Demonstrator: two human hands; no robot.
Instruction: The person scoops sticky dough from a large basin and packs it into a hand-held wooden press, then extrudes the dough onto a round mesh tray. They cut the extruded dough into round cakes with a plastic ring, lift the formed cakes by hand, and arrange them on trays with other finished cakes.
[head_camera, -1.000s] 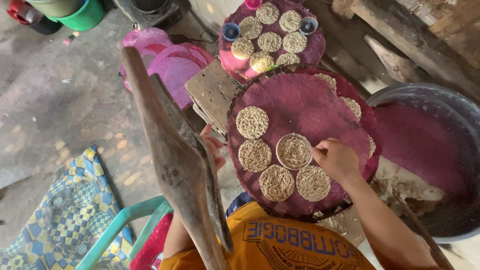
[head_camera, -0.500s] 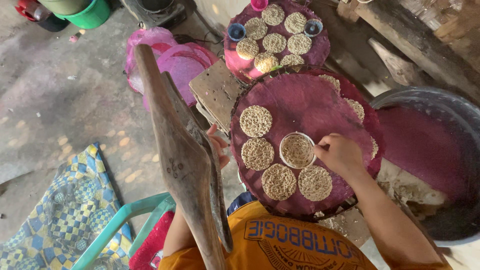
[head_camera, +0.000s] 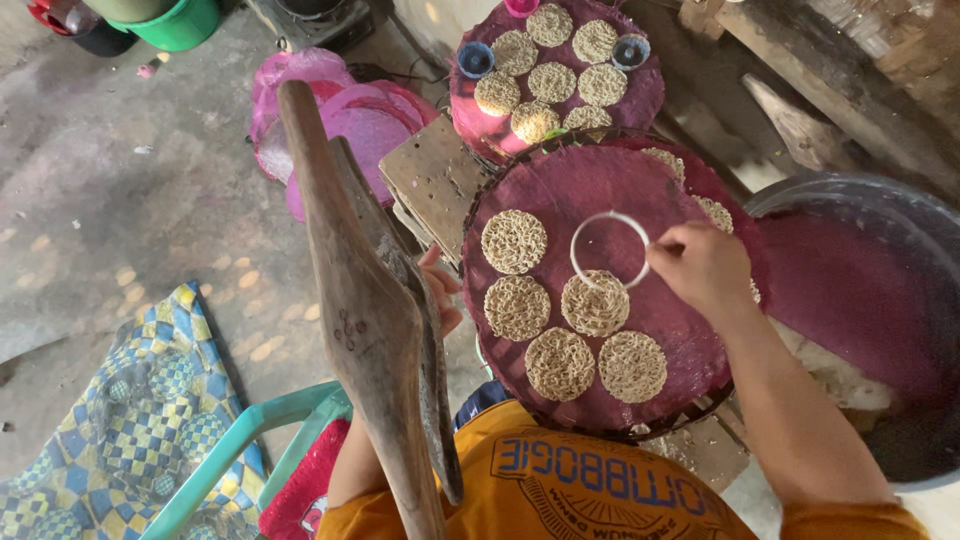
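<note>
Head view, looking straight down. My right hand (head_camera: 700, 268) pinches the thin white ring mould (head_camera: 610, 250) by its right edge, fingers closed on the rim. The ring lies on bare purple cloth of the round tray (head_camera: 560, 190), empty inside, just above the middle noodle disc (head_camera: 595, 303) and touching or nearly touching it (hard to tell which).

Five formed discs lie in the near half of the tray; two or three more peek along the far right rim. By my reckoning the tray is about half filled: the centre and the upper left are open cloth, and the ring's spot has no noodles in it yet.

My left hand (head_camera: 440, 290) is mostly hidden behind a long wooden beam (head_camera: 360, 300); fingers curl at the tray's left edge, grip unclear.

Beyond, a second tray (head_camera: 640, 100) carries seven discs and looks full. A large basin (head_camera: 860, 290) stands just right of my arm.
</note>
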